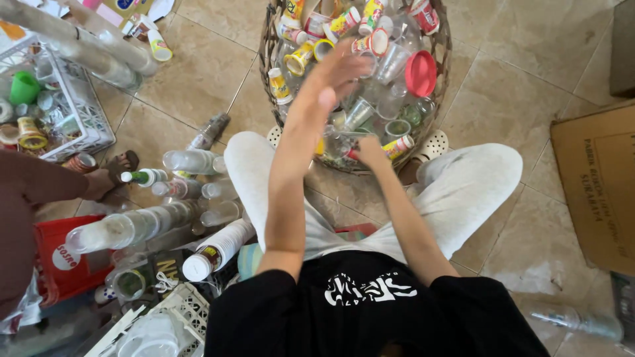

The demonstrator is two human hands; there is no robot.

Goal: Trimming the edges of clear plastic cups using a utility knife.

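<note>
A wicker basket (268,46) stands on the floor between my knees, filled with several clear plastic cups, small printed cups and a red lid (421,73). My left hand (340,73) is raised over the basket, blurred, fingers stretched out and nothing in it. My right hand (370,151) is low at the basket's near rim, closed on a small printed cup (399,147) with a red and yellow label. My white trouser legs frame the basket on both sides.
Stacks of clear cups and bottles (132,226) lie on the tiled floor at my left. A white crate (86,112) with cups stands at far left, a red crate (63,258) below it. Another person's arm (40,185) reaches in from the left. A cardboard sheet (595,185) lies right.
</note>
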